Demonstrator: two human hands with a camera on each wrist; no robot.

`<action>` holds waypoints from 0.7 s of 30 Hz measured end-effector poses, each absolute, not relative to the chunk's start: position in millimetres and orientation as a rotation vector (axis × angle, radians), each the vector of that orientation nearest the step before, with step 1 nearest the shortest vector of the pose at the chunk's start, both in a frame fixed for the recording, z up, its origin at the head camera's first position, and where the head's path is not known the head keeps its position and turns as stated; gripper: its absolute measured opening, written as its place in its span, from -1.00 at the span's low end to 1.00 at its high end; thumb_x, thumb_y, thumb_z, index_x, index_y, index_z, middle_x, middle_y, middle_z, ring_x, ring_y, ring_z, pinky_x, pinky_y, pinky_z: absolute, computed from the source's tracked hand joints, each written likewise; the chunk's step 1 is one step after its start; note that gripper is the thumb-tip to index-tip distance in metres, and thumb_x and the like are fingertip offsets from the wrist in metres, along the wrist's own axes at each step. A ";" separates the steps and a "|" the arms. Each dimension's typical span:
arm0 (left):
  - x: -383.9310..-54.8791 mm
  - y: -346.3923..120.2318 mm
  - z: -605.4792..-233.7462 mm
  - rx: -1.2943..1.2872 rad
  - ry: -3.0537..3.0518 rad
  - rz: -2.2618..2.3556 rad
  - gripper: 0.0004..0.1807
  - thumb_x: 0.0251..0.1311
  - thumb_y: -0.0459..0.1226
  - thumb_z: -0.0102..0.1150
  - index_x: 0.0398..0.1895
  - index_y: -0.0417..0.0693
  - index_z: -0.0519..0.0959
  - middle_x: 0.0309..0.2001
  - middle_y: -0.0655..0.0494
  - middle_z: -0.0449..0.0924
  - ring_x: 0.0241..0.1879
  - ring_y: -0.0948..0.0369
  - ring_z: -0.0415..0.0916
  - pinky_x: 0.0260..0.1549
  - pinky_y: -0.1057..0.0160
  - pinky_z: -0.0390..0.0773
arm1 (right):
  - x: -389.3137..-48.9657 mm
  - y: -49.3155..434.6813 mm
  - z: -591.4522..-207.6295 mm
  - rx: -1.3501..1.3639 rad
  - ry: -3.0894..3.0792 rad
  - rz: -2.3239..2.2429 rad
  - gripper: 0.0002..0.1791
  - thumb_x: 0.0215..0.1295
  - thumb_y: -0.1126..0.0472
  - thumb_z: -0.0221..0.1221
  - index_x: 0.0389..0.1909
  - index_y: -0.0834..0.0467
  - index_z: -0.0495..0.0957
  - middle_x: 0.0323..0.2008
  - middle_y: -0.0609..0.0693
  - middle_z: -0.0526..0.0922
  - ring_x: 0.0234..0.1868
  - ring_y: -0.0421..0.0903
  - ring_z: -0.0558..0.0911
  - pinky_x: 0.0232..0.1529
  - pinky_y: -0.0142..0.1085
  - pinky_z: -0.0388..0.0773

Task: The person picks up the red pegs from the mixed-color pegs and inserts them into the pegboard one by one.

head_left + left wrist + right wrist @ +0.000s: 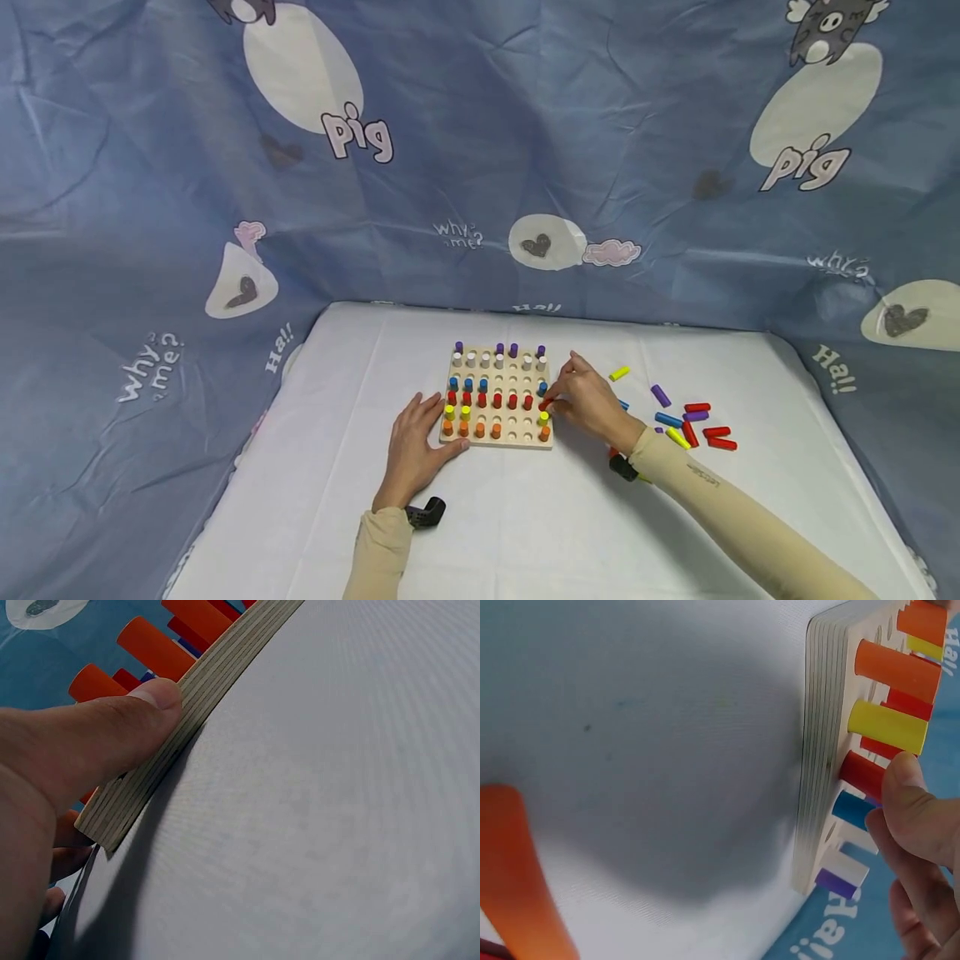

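Note:
A wooden pegboard point(505, 443) lies on the white table, with rows of purple, white, blue, red, yellow and orange pegs standing in its holes. My left hand point(417, 442) holds the board's near left corner, its thumb point(154, 697) against the layered front edge and the other fingers along the left side. At the right end of the red row, my right hand point(588, 404) pinches a red peg point(864, 775) between thumb and fingertips. That peg stands at its hole, between a yellow peg point(889, 726) and a blue peg point(853, 810).
Loose pegs lie right of the board, among them a purple peg point(660, 395), a blue peg point(668, 420) and several red ones point(722, 444). A yellow peg point(619, 373) lies farther back. An orange peg point(517, 877) is near the right wrist. Blue printed cloth point(420, 167) hangs behind the table.

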State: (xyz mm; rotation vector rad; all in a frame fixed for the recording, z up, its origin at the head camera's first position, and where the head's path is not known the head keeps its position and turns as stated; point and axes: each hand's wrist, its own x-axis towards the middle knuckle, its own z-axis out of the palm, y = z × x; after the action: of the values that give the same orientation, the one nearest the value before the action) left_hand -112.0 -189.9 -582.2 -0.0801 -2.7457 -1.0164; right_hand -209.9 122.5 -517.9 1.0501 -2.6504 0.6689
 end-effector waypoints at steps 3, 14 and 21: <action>-112.2 -190.8 -582.8 -0.081 -2.738 -1.021 -0.09 0.08 0.07 0.58 0.43 -0.24 0.53 0.50 -0.14 0.46 0.62 -0.21 0.13 0.56 -0.35 0.13 | -211.4 118.3 -519.0 1.060 -2.628 0.639 -0.85 0.02 0.27 0.62 -0.36 0.10 0.88 -0.49 -0.12 0.80 -0.18 -0.05 0.58 0.57 0.17 0.33; -110.6 -190.0 -582.0 -0.058 -2.747 -1.040 -0.08 0.07 0.07 0.59 0.43 -0.24 0.53 0.51 -0.12 0.46 0.63 -0.19 0.11 0.58 -0.33 0.12 | -213.9 116.1 -520.6 1.051 -2.682 0.595 -0.82 0.09 0.10 0.60 -0.29 0.05 0.88 -0.41 -0.13 0.84 -0.25 -0.09 0.49 0.36 0.05 0.55; -111.4 -191.4 -581.1 -0.054 -2.756 -1.032 -0.08 0.08 0.09 0.59 0.43 -0.22 0.53 0.52 -0.10 0.45 0.64 -0.18 0.10 0.58 -0.34 0.11 | -215.9 129.8 -506.7 1.024 -2.710 0.729 -0.79 0.19 0.07 0.56 -0.19 0.06 0.88 -0.39 -0.16 0.82 -0.24 -0.14 0.42 -0.19 -0.19 0.43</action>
State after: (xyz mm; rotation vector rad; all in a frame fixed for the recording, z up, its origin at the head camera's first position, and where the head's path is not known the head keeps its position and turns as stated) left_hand -111.4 -191.4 -581.1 -0.0537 -2.7557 -1.0319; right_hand -215.9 129.8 -506.7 1.0241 -2.7100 0.7293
